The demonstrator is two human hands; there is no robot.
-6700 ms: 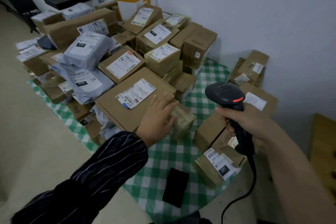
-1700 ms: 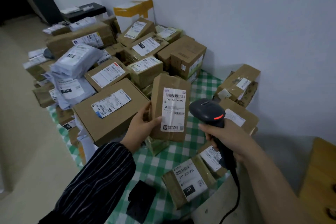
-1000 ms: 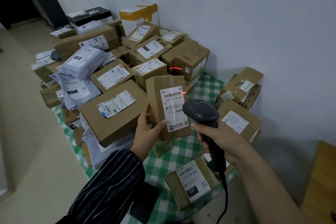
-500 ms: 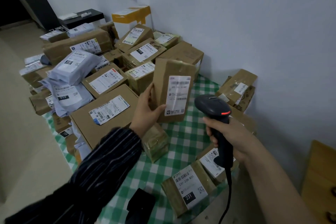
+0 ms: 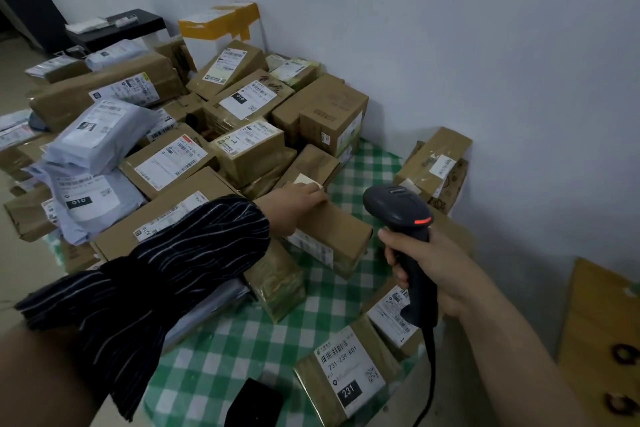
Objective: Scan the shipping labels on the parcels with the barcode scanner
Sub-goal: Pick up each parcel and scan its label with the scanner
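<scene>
**A:** Two hands, two jobs. What is each one doing?

**B:** The right hand (image 5: 433,267) has its fingers wrapped round the handle of the scanner (image 5: 398,208). It's held like a pistol, so the head points out over the parcels. A red light glows on its side.

**A:** And the other?

**B:** The left hand (image 5: 294,199) lies on top of a brown box (image 5: 339,225) just left of the scanner's head. The fingers are side by side and reach to the box's far edge. The thumb is hidden, so I cannot tell whether the hand grips or only rests.

**A:** Where's that box's label?

**B:** The label (image 5: 311,246) is on the side face, low and turned toward the person, not toward the scanner's front. I'd judge this box is being put down, not offered for reading.

**A:** What remains?

**B:** The pile of parcels (image 5: 242,146) beyond and left of the scanner. Most lie label-up, which suits scanning them in place. A parcel marked 231 (image 5: 346,378) lies below the scanner's handle, also label-up. A checked cloth (image 5: 242,340) lies under the scanner and the parcels near it.
</scene>
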